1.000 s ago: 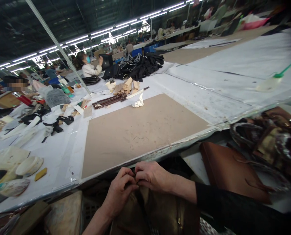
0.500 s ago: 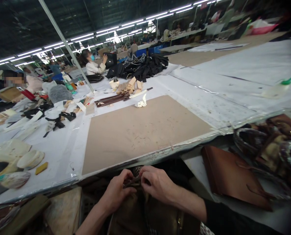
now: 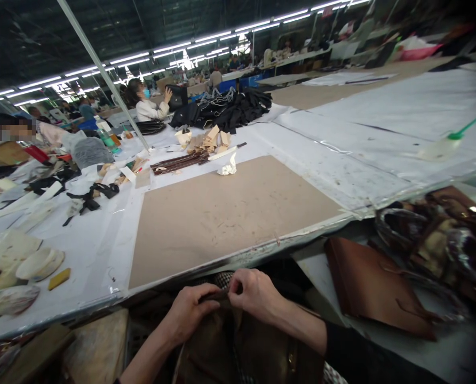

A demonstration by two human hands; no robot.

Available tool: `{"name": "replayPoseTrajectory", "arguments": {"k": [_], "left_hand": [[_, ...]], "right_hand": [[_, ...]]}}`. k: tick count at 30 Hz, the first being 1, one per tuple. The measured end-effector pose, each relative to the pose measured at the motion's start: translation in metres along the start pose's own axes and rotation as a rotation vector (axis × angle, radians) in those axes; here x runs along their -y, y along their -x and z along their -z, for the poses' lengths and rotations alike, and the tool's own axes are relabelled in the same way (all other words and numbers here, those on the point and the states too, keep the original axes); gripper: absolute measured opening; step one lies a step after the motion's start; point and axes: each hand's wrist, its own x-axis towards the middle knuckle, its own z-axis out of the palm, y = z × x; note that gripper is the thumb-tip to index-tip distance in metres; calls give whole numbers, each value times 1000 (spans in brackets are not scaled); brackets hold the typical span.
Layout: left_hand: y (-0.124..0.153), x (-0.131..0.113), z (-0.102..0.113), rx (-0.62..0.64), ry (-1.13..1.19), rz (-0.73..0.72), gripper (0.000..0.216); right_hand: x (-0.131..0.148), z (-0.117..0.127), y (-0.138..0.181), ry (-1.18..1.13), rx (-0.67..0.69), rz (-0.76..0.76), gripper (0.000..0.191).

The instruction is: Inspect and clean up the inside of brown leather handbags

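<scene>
1. We pinch the top edge of a dark brown-olive bag (image 3: 266, 341) between the thumb and fingers of our left hand (image 3: 193, 314)
2. Our right hand (image 3: 256, 293) is just beside it, thumb and forefinger curled together on the same edge; we cannot tell how much cloth they grip
3. The bag is below the near edge of the desk (image 3: 102, 261), with a bit of checked cloth (image 3: 224, 278) showing behind our fingers
4. To the right of our right arm we see a brown leather bag (image 3: 374, 288) lying tilted
5. In front of us a tan sheet (image 3: 233, 218) lies flat on the desk, with a crumpled white lump (image 3: 228, 166) at its far edge
6. Beyond it we see dark brown strips (image 3: 182, 161), and at left a yellow block (image 3: 59, 279)
</scene>
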Motion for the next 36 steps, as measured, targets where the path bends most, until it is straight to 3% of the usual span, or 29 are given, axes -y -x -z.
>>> {"name": "replayPoseTrajectory", "arguments": {"k": [18,23,31,36], "left_hand": [[-11,0,5,58,-6,2,22],[-15,-2,0,26,-51,-17,21],[-23,-3,2,96,-107,-86,20],[-25,-2,5,116,-195,-129,21]], "right_hand": [[-13,-9,-4,-15,-5,53,7],[-15,-1,-8,-122,16,31,35],[-33,36,-10,-278,346,214,21],[-36,41,-10,-418,455,314,32]]}}
